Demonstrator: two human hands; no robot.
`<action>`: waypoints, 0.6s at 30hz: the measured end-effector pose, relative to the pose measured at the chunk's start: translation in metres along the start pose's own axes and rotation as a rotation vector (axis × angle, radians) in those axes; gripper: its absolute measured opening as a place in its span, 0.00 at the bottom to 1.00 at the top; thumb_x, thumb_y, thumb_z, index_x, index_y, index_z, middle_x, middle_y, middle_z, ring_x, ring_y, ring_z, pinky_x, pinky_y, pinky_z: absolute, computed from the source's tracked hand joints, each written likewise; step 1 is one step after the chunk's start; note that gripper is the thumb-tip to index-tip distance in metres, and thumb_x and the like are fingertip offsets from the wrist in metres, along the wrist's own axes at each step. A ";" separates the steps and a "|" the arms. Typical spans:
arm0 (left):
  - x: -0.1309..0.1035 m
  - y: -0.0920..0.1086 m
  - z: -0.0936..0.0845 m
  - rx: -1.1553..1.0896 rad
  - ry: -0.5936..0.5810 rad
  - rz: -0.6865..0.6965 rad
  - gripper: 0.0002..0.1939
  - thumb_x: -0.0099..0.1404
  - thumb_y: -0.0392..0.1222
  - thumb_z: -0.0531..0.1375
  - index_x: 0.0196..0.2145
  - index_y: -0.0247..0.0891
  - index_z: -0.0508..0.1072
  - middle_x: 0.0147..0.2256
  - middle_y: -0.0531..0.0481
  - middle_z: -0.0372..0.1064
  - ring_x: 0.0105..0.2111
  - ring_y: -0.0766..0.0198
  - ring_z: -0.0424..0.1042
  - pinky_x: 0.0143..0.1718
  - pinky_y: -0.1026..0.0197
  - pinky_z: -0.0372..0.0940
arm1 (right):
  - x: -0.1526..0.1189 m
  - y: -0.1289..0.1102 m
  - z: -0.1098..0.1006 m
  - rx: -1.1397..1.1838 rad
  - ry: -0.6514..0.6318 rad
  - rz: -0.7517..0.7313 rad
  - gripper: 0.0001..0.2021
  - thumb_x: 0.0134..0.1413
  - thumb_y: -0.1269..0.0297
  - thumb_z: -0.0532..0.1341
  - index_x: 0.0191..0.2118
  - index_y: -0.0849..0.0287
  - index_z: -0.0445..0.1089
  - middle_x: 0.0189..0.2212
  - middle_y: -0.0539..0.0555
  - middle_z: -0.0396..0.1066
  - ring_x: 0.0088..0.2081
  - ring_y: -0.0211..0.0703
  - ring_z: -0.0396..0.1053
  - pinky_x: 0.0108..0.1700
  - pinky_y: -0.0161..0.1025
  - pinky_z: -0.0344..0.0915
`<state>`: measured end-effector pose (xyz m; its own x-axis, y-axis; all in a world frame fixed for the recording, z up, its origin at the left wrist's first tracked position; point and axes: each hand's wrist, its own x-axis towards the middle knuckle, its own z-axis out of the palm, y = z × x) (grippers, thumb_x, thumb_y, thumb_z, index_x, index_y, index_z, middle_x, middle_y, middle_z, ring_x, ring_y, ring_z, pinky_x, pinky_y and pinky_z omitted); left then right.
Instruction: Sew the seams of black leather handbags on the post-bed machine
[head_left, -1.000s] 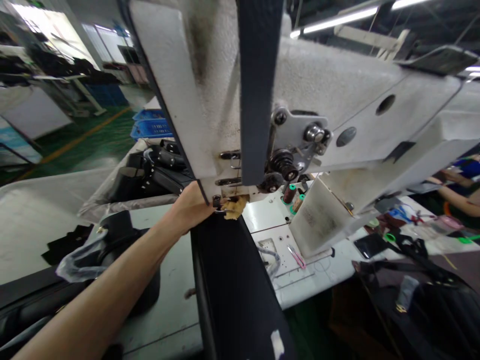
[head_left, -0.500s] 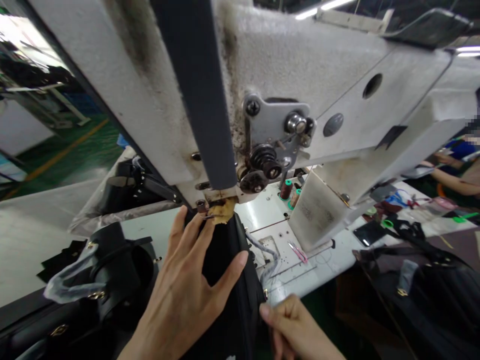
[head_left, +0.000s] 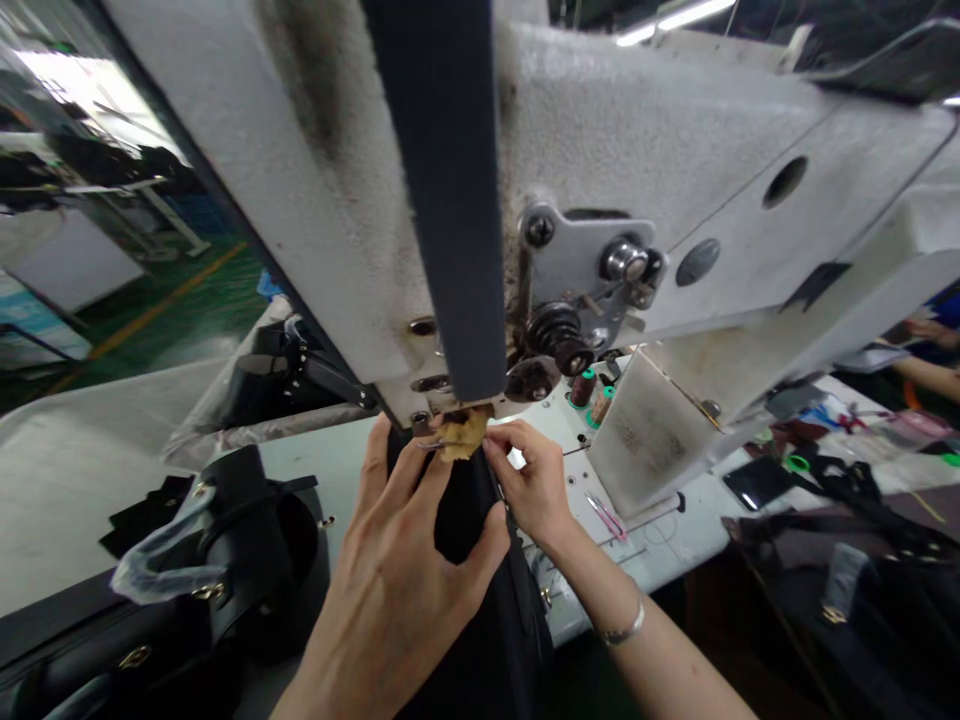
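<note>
My left hand (head_left: pixel 409 570) lies with fingers spread on a black bag (head_left: pixel 499 600) under the sewing machine (head_left: pixel 592 130). Its fingertips reach close to the needle area, where a crumpled yellowish scrap (head_left: pixel 465 433) hides the stitching point. On the other side, my right hand (head_left: pixel 536 480) has thumb and forefinger pinched together beside that scrap, at the bag's edge. What sits between these fingertips is too small to make out. A silver bracelet (head_left: pixel 624 622) circles the right wrist.
Pink-handled thread snips (head_left: pixel 606 517) lie on the machine bed, with thread spools (head_left: pixel 592 390) behind. Other black bags (head_left: pixel 247 550) with plastic-wrapped handles are at left. A phone (head_left: pixel 757 483) and more bags (head_left: pixel 885 580) lie at right, near another person's arm (head_left: pixel 926 375).
My right hand has moved up and forward from the bag's near right side to beside the needle area. My left hand stays spread on the bag. The view has shifted slightly.
</note>
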<state>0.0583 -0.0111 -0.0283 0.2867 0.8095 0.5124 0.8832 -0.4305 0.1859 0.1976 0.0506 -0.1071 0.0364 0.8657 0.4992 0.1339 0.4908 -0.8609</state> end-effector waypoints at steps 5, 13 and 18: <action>0.002 0.003 -0.001 0.019 0.002 -0.013 0.24 0.65 0.47 0.59 0.58 0.39 0.67 0.56 0.43 0.68 0.67 0.43 0.56 0.69 0.37 0.55 | 0.003 -0.005 -0.006 0.199 0.046 0.229 0.02 0.55 0.68 0.66 0.34 0.58 0.78 0.28 0.49 0.71 0.32 0.38 0.63 0.39 0.37 0.59; 0.002 0.003 0.000 0.043 0.020 -0.012 0.24 0.67 0.46 0.58 0.57 0.34 0.68 0.56 0.41 0.69 0.62 0.42 0.62 0.68 0.37 0.57 | 0.010 -0.020 -0.033 0.730 -0.091 0.462 0.06 0.46 0.65 0.60 0.23 0.60 0.68 0.31 0.54 0.74 0.24 0.34 0.65 0.28 0.34 0.61; 0.003 0.002 0.001 0.055 0.014 0.005 0.22 0.66 0.45 0.59 0.56 0.36 0.69 0.55 0.42 0.69 0.60 0.43 0.64 0.67 0.36 0.57 | 0.011 -0.020 -0.027 1.189 -0.186 0.562 0.05 0.46 0.66 0.63 0.25 0.60 0.67 0.36 0.56 0.79 0.26 0.39 0.74 0.26 0.32 0.65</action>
<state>0.0617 -0.0093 -0.0273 0.2863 0.8014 0.5251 0.9011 -0.4115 0.1367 0.2216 0.0475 -0.0820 -0.3467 0.9314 0.1108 -0.8002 -0.2321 -0.5530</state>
